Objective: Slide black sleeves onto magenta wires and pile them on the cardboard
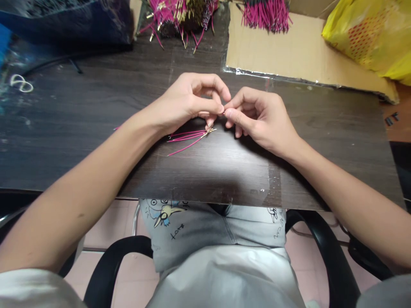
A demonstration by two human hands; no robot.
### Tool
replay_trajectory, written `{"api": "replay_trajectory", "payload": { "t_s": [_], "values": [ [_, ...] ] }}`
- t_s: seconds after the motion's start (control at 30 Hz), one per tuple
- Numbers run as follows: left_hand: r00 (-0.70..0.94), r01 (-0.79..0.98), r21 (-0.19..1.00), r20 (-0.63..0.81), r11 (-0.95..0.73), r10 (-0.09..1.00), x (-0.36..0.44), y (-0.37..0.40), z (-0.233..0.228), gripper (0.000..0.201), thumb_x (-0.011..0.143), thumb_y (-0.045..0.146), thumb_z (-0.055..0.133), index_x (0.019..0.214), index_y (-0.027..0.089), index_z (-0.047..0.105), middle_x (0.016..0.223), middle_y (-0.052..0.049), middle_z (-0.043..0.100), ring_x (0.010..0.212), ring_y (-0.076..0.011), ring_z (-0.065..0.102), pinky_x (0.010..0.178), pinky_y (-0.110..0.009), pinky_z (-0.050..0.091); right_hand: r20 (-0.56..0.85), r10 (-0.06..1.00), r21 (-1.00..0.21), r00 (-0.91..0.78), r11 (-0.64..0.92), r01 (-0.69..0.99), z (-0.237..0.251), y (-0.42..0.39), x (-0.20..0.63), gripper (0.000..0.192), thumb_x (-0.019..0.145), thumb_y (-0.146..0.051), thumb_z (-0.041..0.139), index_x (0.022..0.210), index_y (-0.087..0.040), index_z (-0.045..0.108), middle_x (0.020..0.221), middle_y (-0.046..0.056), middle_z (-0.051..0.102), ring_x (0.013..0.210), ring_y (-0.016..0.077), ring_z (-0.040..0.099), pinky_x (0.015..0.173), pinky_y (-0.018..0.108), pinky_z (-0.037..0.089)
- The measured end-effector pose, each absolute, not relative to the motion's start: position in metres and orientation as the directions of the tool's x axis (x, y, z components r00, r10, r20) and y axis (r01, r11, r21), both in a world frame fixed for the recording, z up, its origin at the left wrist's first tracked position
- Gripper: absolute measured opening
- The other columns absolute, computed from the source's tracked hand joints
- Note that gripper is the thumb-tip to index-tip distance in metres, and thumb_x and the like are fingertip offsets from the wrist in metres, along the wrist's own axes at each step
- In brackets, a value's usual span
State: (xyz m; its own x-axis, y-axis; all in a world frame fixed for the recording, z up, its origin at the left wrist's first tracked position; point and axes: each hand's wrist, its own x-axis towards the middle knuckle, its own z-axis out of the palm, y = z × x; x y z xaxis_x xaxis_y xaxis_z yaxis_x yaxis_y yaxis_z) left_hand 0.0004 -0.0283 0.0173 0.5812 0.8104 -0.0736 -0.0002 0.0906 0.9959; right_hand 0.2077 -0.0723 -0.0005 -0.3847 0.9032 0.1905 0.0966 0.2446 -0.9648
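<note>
My left hand (pixel 202 96) and my right hand (pixel 257 115) meet above the dark table, thumb tips almost touching. Each hand is closed in a pinch. A tiny reddish bit shows between the fingertips, but the rest is hidden by the fingers. Just under my left hand's lower fingers lies a small bunch of thin pink wires (pixel 186 136), fanned out to the left. Their gold-coloured metal ends point right, close to those fingertips; I cannot tell whether they touch.
At the back lie a heap of pink wires with gold ends (pixel 180 17) and a pink wire bundle (pixel 266 15) on a cardboard sheet (pixel 289 55). A yellow bag (pixel 372 38) stands back right, a dark blue bag (pixel 70 21) back left. Whitish rings (pixel 21 83) lie left on the table (pixel 80 107).
</note>
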Motion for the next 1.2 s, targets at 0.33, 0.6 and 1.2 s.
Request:
{"api": "replay_trajectory", "payload": {
  "t_s": [0.33,0.6,1.2],
  "values": [
    [0.622,0.030,0.996,-0.081,0.080,0.779,0.0009,-0.0277,0.0208,0.017,0.075,0.018,0.080,0.090,0.016,0.072,0.065,0.000,0.064,0.047,-0.0111,0.054,0.043,-0.030,0.057,0.169,0.914,-0.968,-0.369,0.224,0.110,0.0012,-0.0728,0.2074,0.041,0.087,-0.058,0.084,0.088,-0.021,0.067,0.077,0.001,0.073,0.056,0.0096,0.060,0.052,0.024,0.050],
    [0.622,0.016,0.999,-0.049,0.050,0.781,0.0018,-0.0279,0.0191,0.016,0.074,0.020,0.081,0.088,0.015,0.073,0.069,-0.002,0.071,0.049,-0.0102,0.058,0.041,-0.023,0.053,0.175,0.917,-0.966,-0.359,0.231,0.118,0.0006,-0.0729,0.2067,0.046,0.085,-0.065,0.083,0.086,-0.022,0.066,0.076,0.000,0.073,0.056,0.0107,0.060,0.051,0.024,0.049],
    [0.630,0.057,0.998,-0.021,-0.020,0.776,0.0019,-0.0272,0.0163,0.015,0.074,0.020,0.078,0.088,0.016,0.073,0.069,-0.003,0.071,0.049,-0.0106,0.056,0.042,-0.025,0.045,0.157,0.918,-0.960,-0.365,0.229,0.163,0.0045,-0.0747,0.2066,0.041,0.089,-0.057,0.083,0.085,-0.021,0.065,0.075,0.000,0.073,0.059,0.0104,0.063,0.054,0.023,0.051]
  ]
}}
